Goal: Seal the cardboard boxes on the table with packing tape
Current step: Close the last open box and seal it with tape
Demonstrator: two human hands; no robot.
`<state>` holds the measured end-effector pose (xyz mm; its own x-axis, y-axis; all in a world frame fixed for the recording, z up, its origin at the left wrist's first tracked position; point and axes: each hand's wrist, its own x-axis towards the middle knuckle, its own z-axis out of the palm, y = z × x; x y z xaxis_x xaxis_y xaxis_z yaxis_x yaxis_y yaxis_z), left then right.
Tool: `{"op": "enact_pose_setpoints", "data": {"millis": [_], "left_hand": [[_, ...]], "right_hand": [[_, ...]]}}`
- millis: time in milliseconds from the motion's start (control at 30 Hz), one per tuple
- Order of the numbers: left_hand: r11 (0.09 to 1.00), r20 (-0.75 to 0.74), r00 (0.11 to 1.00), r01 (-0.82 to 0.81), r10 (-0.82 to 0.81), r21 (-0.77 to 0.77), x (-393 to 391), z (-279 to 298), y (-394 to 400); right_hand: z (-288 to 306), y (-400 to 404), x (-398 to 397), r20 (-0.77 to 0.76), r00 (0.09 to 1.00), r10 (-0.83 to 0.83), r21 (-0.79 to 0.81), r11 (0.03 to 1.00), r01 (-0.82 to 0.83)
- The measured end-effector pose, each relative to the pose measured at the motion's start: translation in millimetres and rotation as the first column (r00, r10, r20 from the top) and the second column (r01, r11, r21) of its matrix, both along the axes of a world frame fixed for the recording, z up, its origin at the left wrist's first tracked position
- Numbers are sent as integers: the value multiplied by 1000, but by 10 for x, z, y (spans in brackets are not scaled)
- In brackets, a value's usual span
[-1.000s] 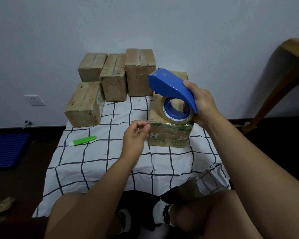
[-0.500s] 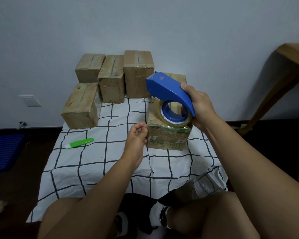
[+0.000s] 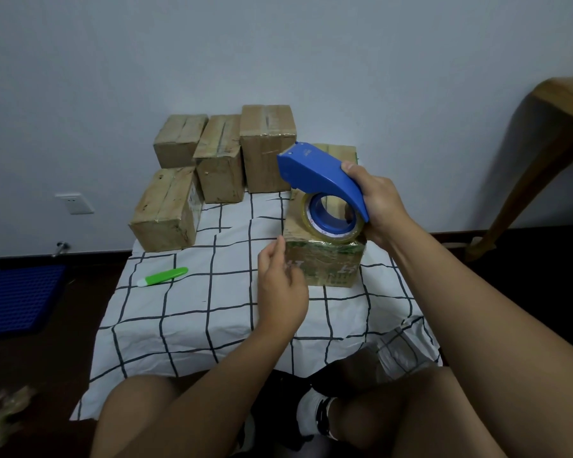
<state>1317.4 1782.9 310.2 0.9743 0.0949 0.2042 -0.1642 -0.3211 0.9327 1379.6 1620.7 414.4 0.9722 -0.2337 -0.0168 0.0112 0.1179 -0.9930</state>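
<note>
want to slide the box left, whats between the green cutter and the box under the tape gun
In the head view, only checked tablecloth and the left hand, beside the box, separate it from the green cutter.

near box (image 3: 325, 262) on tabletop (image 3: 212, 312), right of centre | your dispenser (image 3: 321, 180) over it | four boxes (image 3: 219, 160) behind, left, by the wall | cutter (image 3: 163, 276) left of your near box

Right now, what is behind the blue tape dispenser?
Behind the blue tape dispenser, gripped by the right hand, stands the near cardboard box. Its top shows only through the tape roll; the rest is covered.
</note>
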Motion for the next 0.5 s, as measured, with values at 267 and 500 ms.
{"op": "enact_pose_setpoints", "data": {"millis": [267,500], "left_hand": [[995,-97,995,34,-24,98,-52,66,-112],[988,-282,959,71,-30,136,187,227,-54]], "right_hand": [[-14,16,-14,3,1000,-2,34,999,1],[-9,16,-31,5,1000,-8,21,1000,8]]}}
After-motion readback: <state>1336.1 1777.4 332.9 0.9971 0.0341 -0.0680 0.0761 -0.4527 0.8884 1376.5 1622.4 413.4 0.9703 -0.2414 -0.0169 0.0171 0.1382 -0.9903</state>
